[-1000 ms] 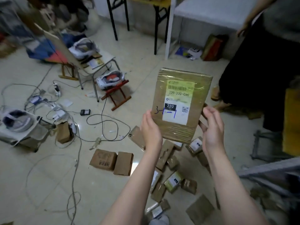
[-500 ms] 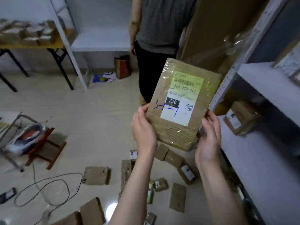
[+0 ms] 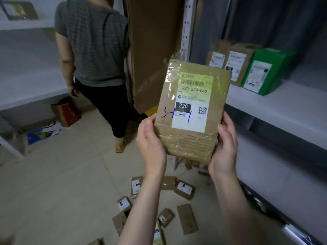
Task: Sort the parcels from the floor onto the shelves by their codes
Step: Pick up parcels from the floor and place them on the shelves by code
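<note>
Now left hand (image 3: 151,147), right hand (image 3: 225,149) grip one parcel (image 3: 192,138).

L hand (image 3: 151,147) & R hand (image 3: 226,149), forearms (image 3: 141,209) bare (thumbnail (image 3: 221,129) short).

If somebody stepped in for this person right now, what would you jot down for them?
Left hand and right hand each grip a lower side of one brown parcel, held upright, label facing the camera: printed 220-220-C40, hand-written 3-1-1.
The shelf on the right already holds two brown boxes and a green box.
Left to do: put this parcel on its shelf, then sort the floor parcels below the arms.
Another person stands ahead on the left.
</note>
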A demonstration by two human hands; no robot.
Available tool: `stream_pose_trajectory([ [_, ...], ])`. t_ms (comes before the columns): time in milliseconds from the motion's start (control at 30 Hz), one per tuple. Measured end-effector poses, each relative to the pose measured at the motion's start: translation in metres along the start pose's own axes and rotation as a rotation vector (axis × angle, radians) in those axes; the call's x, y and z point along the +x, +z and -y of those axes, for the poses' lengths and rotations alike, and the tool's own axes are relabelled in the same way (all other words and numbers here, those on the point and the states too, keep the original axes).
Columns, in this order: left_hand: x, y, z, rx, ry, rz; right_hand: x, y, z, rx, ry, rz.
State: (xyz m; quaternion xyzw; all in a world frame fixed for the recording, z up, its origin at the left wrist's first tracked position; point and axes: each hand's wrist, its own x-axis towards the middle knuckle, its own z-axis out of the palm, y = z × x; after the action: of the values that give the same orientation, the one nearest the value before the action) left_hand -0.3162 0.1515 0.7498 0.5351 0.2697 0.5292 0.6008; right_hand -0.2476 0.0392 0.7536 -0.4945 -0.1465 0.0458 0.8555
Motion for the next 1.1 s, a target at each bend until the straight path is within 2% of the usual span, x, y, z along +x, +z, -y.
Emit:
stream_pose_trajectory([
  [167, -0.005, 0.014, -0.015, -0.123, -0.016, 0.236, -0.012, -0.024, 0.024, 0.002, -0.080, -0.074],
  [333, -0.016, 0.032, -0.023, -0.128, 0.021, 0.512, -0.013, -0.048, 0.052, 0.017, -0.167, -0.159],
  [600, -0.039, 0.091, -0.069, -0.180, 0.136, 0.859, 0.005, -0.067, 0.136, -0.053, -0.442, -0.206],
  [833, -0.050, 0.172, -0.126, -0.138, 0.391, 0.935, 0.039, -0.085, 0.227, -0.211, -0.674, -0.197],
  [1100, -0.072, 0.261, -0.195, -0.151, 0.692, 0.906, 0.087, -0.115, 0.337, -0.497, -0.864, -0.232],
])
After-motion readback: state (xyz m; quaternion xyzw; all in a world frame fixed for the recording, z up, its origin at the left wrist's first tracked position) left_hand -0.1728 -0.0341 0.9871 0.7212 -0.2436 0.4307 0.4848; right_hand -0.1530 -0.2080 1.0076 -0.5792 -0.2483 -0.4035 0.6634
